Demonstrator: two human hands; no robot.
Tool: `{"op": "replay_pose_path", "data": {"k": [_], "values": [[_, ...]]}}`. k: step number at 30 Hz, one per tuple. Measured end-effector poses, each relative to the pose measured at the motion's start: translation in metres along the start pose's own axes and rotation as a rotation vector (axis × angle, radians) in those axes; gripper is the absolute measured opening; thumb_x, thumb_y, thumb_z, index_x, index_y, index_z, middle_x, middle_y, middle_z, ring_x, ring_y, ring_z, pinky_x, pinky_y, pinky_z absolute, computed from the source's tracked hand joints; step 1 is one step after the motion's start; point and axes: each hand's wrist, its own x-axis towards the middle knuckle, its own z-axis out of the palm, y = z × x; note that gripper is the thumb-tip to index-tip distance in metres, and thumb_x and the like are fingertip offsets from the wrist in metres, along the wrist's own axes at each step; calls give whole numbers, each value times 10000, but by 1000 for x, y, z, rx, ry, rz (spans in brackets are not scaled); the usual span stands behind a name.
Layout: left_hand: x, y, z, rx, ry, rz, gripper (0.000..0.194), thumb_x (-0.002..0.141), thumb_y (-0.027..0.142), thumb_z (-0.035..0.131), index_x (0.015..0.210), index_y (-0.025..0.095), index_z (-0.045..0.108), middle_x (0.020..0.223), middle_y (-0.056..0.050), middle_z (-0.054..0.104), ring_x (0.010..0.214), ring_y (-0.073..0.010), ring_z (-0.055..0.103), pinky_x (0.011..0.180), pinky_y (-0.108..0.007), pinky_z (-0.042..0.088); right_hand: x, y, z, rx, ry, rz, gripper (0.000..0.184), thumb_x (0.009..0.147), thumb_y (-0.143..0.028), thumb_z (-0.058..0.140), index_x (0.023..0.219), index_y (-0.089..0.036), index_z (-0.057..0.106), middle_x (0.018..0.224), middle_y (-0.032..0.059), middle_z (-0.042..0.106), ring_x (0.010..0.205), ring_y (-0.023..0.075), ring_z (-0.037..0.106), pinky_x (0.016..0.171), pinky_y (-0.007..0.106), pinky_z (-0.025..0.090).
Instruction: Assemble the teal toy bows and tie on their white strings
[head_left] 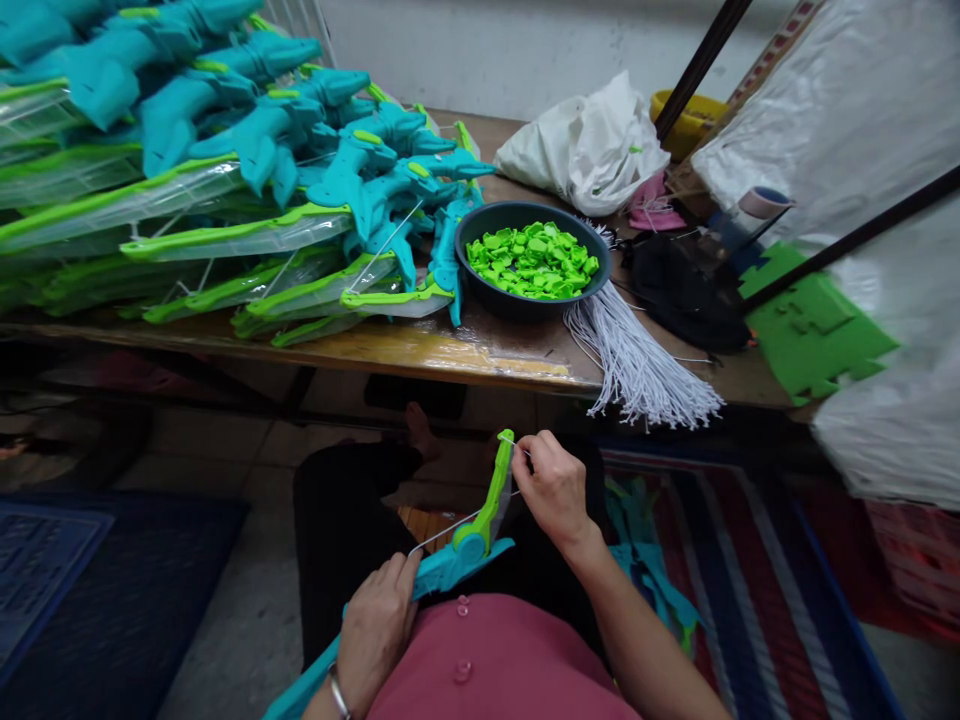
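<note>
Over my lap lies a teal and green plastic toy bow (450, 565), tilted up to the right. My left hand (379, 610) is wrapped round its teal part. A white cord (446, 532) runs from near that hand toward the green limb (495, 490). At the limb's tip, my right hand (553, 490) pinches the cord between thumb and fingers. On the bench ahead stands a dark bowl (517, 308) of small green plastic pieces (532, 260). A bundle of white cords (645, 360) hangs over the bench edge beside it.
Many similar teal and green bows (262, 150) are piled on the bench (465, 355) at left. A white plastic bag (585, 150) and a green foam piece (817, 320) lie toward the right. More teal parts (652, 570) rest on striped cloth (750, 580) by my right side.
</note>
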Motion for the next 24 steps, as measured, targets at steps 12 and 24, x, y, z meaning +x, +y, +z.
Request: {"op": "replay_pose_path", "data": {"k": [12, 24], "values": [[1, 4, 2, -6, -10, -8, 465, 859, 25, 478, 1291, 172, 566, 993, -55, 689, 783, -184, 670, 731, -299, 548, 3, -1, 3, -61, -19, 4, 218, 1013, -175, 481, 831, -188, 599, 786, 32, 591, 669, 158, 568, 625, 285, 390], [26, 16, -16, -202, -91, 24, 373, 918, 61, 458, 1251, 163, 593, 934, -69, 657, 791, -223, 648, 725, -352, 550, 2, 21, 14, -162, -120, -97, 290, 1067, -274, 407, 887, -203, 623, 804, 58, 608, 644, 180, 562, 543, 286, 367]]}}
